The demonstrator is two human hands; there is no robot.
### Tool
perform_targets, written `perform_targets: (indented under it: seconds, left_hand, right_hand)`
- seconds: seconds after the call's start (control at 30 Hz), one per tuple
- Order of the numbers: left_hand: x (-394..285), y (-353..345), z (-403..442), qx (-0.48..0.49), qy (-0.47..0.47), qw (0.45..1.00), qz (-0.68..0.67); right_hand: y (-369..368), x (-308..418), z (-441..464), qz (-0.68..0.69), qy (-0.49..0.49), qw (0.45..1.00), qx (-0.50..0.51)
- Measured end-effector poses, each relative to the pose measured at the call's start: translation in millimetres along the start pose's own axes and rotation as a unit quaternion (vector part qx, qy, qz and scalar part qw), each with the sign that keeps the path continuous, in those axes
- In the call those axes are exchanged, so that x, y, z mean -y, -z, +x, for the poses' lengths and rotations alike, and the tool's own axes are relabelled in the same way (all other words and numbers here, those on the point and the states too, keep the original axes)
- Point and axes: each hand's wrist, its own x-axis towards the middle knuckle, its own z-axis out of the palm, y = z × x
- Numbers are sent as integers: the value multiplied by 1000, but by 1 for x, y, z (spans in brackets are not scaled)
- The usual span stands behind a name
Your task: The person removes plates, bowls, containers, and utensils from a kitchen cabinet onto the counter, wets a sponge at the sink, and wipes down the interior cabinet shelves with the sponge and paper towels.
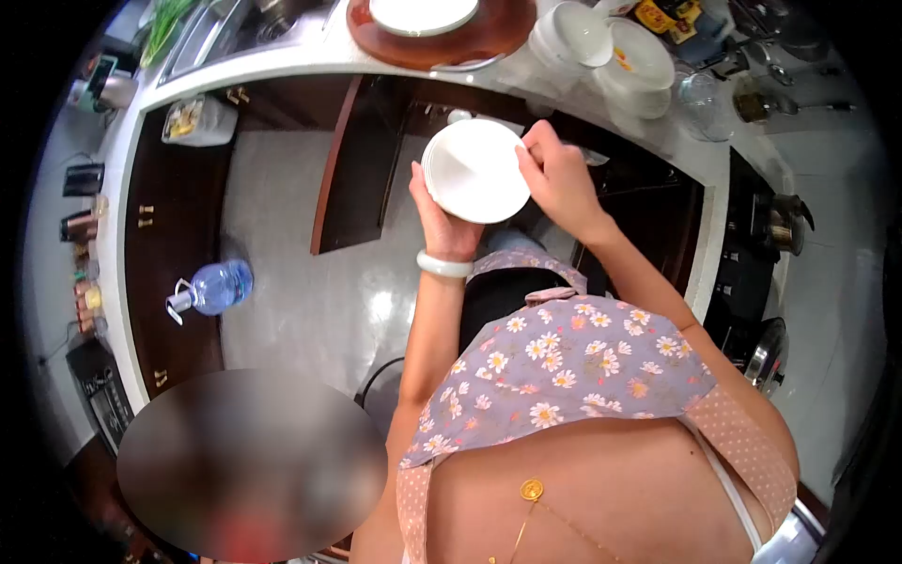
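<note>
A small stack of white bowls (477, 171) is held up in front of me, with more than one rim showing along its left edge. From below and the left, my left hand (442, 224) cups the stack, the thumb along its side. My right hand (561, 179) is closed at the right rim, thumb and fingers bent against it. Beneath the bowls is an open lower cabinet, its dark door (357, 169) swung out to the left. The bowls hide part of the cabinet's inside.
On the counter above are white bowls (575, 36), plates (637, 58) and a round wooden board (507, 38). A blue water bottle (222, 287) stands on the floor at left. A bin (199, 122) hangs on a cabinet. The stove (742, 244) is at right.
</note>
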Motion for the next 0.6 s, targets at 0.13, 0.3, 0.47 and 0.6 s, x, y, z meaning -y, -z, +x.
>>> perform_targets:
  seconds: [0.13,0.3,0.47,0.6]
  left_hand:
    - [0,-14,-4,6,26,1000,8]
    - [10,-29,-3,35,77,996,13]
    - [20,-50,12,46,115,991,60]
    - [30,-63,61,41,53,990,126]
  right_hand:
    - [11,10,-9,-35,-18,998,-40]
    - [20,-23,-14,321,-223,913,114]
    - [32,-39,-5,404,-227,879,107]
    - [59,-67,35,408,-194,882,134]
